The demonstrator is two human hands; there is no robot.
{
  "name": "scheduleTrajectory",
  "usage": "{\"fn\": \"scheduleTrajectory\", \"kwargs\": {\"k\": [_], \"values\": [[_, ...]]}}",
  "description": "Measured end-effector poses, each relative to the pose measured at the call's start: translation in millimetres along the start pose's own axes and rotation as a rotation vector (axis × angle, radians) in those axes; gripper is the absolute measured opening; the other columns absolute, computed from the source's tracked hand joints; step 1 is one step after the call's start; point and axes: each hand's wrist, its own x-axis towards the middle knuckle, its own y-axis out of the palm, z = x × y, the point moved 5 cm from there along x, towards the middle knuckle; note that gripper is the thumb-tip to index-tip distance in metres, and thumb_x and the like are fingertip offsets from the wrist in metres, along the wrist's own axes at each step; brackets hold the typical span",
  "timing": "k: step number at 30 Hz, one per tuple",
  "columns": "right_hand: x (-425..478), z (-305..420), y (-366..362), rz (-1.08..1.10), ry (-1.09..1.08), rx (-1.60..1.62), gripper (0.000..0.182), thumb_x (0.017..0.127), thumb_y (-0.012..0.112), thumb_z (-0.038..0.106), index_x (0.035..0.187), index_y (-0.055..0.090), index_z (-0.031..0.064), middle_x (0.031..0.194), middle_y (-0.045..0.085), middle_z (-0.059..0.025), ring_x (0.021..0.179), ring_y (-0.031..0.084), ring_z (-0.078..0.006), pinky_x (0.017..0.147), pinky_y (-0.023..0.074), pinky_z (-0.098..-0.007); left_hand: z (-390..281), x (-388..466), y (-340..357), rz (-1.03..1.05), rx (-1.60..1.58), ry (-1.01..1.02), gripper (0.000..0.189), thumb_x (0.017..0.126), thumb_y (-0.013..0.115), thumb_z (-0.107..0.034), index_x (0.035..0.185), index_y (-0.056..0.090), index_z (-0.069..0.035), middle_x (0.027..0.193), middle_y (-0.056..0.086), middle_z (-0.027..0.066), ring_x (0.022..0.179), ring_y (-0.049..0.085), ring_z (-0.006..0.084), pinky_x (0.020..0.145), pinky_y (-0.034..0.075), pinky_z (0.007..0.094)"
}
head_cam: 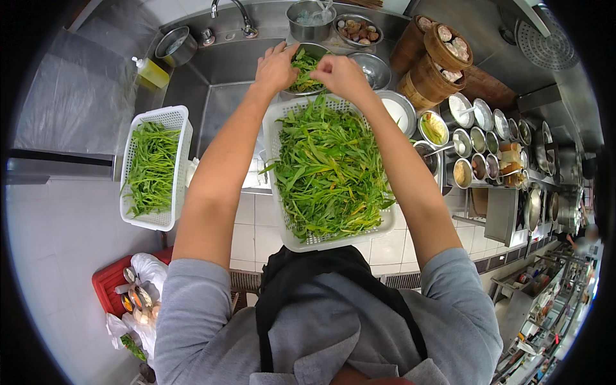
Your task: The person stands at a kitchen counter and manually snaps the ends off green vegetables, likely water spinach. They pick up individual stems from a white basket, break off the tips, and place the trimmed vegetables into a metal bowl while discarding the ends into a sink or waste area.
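Observation:
My left hand [277,68] lies over the left rim of a round steel bowl [314,47]. Leafy green stems [304,72] fill that bowl. Above its right side is my right hand [342,74], fingers curled and thumb drawn in close to the leaves; whether a stem is pinched there is not visible. Directly in front of my body, a white perforated plastic basket [292,240] is heaped with long-leafed greens [332,173], some of them yellowed. A narrower white basket [181,144] to the left contains greens laid mostly as stems [151,168].
A steel sink [226,110] with a faucet [248,29] lies behind my left forearm. Bamboo steamers [428,82] with dumplings stand at right, beside steel containers [462,173] of ingredients. An oil bottle [153,73] is at left; a red crate [108,288] sits low.

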Motion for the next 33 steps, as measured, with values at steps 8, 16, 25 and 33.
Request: {"fn": "scheduleTrajectory", "kwargs": {"k": [8,16,25,33], "values": [[-161,31,12,0.453,-0.102,-0.107,0.021,0.078,0.073,0.020,0.084,0.069,0.0000,0.088,0.068,-0.0136,0.080,0.065,-0.0289,0.073,0.0501,-0.0380,-2,-74,-46,-0.037,-0.481,0.001,0.037,0.082,0.069,-0.019,0.118,0.065,-0.010,0.129,0.058,0.0134,0.119,0.055,0.0280,0.100,0.042,0.0389],[-153,19,-49,0.235,0.280,0.524,0.019,0.089,0.065,0.017,0.092,0.071,-0.0007,0.083,0.068,-0.0036,0.066,0.057,-0.0082,0.061,0.0458,-0.0258,-20,-170,-100,-0.022,-0.987,-0.356,0.021,0.087,0.068,-0.015,0.104,0.069,-0.001,0.100,0.070,0.0069,0.088,0.061,0.0102,0.078,0.048,0.0244],[-163,34,-32,0.137,0.310,0.885,0.030,0.087,0.058,0.002,0.116,0.060,-0.0050,0.084,0.067,-0.0046,0.066,0.062,-0.0070,0.053,0.0449,-0.0205,-117,-205,-45,0.346,-1.349,-0.429,0.041,0.080,0.074,-0.005,0.114,0.051,0.000,0.086,0.067,0.0079,0.077,0.062,0.0090,0.067,0.049,0.0219],[-179,16,-50,0.068,0.375,0.843,0.035,0.089,0.061,0.006,0.123,0.057,-0.0046,0.093,0.072,-0.0110,0.070,0.062,-0.0075,0.058,0.0449,-0.0203,-82,-228,-51,0.361,-0.647,-0.422,0.023,0.076,0.070,-0.008,0.095,0.060,-0.001,0.068,0.067,0.0089,0.060,0.062,0.0153,0.059,0.047,0.0302]]}}
